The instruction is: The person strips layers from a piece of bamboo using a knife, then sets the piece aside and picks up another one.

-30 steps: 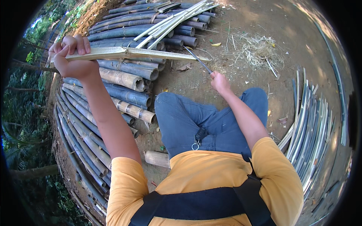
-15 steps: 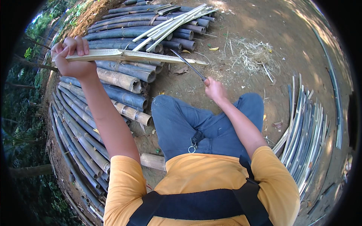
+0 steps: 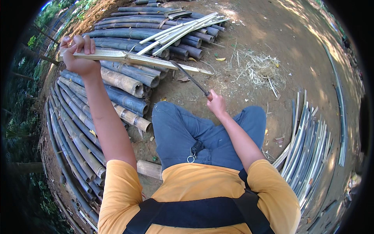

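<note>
left hand (image 3: 78,56): raised out to the person's left, fingers curled tight round the near end of the bamboo strip (image 3: 132,59)
right hand (image 3: 216,103): fist closed on the handle of the knife (image 3: 193,80), just above the right knee
bamboo strip: pale split slat, held in the air over the log pile; long axis runs left to right, slightly downward; free tip points right, ending near the loose straw
knife: thin dark blade, long axis diagonal, points up and to the left from the fist; tip meets the strip's underside about midway, contact itself too small to confirm
bamboo poles (image 3: 117,84): green-grey round poles stacked on the ground under the strip, cut ends facing the person's legs
pale slats (image 3: 183,31): bundle of split pieces lying across the top of the far poles, pointing up-right
split strips (image 3: 307,144): fan of grey-green strips on the ground, at the person's right
straw litter (image 3: 257,72): dry shavings on bare dirt, past the strip's tip
legs (image 3: 202,132): blue trousers, person seated
</note>
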`<state>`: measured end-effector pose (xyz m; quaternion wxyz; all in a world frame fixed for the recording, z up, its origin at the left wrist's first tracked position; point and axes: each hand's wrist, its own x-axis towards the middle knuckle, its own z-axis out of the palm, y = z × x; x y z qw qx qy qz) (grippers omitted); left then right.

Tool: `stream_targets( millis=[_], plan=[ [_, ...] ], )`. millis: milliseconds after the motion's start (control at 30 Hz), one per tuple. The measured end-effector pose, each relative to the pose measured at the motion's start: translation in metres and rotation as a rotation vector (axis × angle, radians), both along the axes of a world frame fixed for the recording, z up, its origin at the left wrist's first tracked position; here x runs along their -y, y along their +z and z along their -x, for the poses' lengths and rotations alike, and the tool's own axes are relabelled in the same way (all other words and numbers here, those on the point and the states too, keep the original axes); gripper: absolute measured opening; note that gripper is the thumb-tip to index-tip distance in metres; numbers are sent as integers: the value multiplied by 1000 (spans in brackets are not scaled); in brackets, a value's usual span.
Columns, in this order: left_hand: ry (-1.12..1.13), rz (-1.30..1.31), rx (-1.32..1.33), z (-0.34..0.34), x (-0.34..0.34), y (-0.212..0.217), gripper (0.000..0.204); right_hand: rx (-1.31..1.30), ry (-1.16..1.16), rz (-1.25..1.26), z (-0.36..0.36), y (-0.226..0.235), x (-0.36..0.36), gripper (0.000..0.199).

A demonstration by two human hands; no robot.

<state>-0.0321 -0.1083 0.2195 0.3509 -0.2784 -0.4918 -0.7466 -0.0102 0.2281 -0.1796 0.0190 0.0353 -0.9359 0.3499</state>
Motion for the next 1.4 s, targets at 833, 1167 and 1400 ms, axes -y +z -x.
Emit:
stream_targets(
  millis=[833,1167,1400],
  plan=[
    [26,16,1,-13,15,-12,18,239,-12,-87,1,10,-15,22],
    [-27,-7,-9,-16,16,-26,16,311,-184,-105,15,3,-33,21],
    [18,-1,-2,-24,29,-22,17,188,-78,-26,9,1,-3,16]
  ],
)
